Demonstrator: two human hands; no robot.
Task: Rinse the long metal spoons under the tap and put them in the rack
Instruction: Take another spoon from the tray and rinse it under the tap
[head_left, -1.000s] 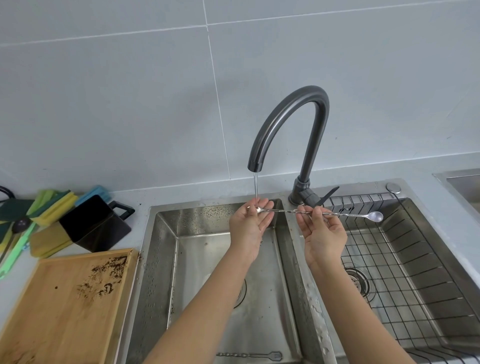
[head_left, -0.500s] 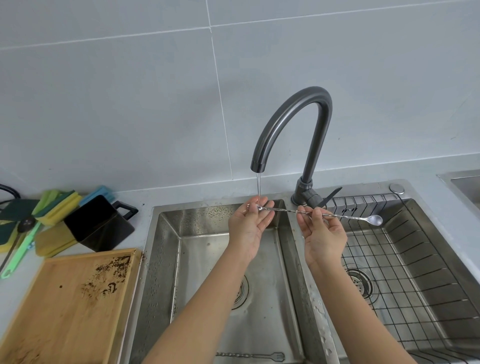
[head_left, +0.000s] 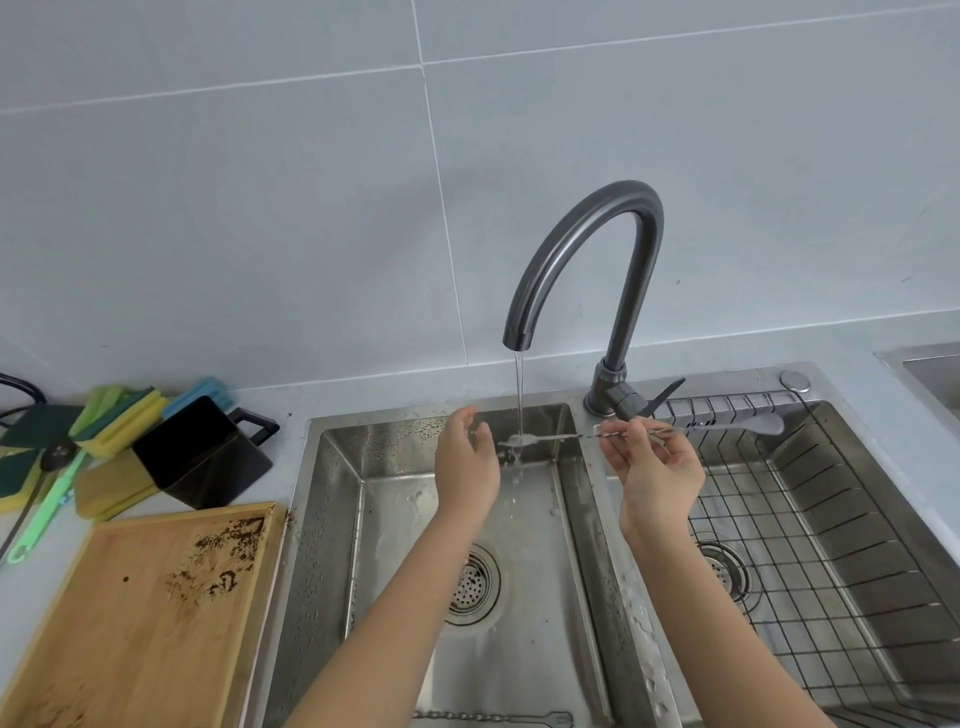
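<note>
My right hand (head_left: 655, 472) pinches the twisted stem of a long metal spoon (head_left: 558, 437) held level over the sink divider. Its fork end sits in the water stream falling from the dark curved tap (head_left: 587, 244), and its bowl end is blurred over the rack. My left hand (head_left: 466, 462) hovers just left of the stream with fingers apart, not touching the spoon. A second long twisted spoon (head_left: 493, 717) lies on the floor of the left sink basin (head_left: 322, 519) near the bottom edge. The black wire rack (head_left: 831, 519) fills the right basin.
A wooden cutting board (head_left: 135, 623) with dark crumbs lies left of the sink. Behind it stand a black container (head_left: 200, 457), yellow and green sponges (head_left: 119, 421) and a green brush (head_left: 47, 509). Another sink's edge (head_left: 930, 364) shows at far right.
My left hand has let go of the spoon's end and drawn back to the left. The right hand has shifted the spoon to the right, so its fork end now sits in the stream.
</note>
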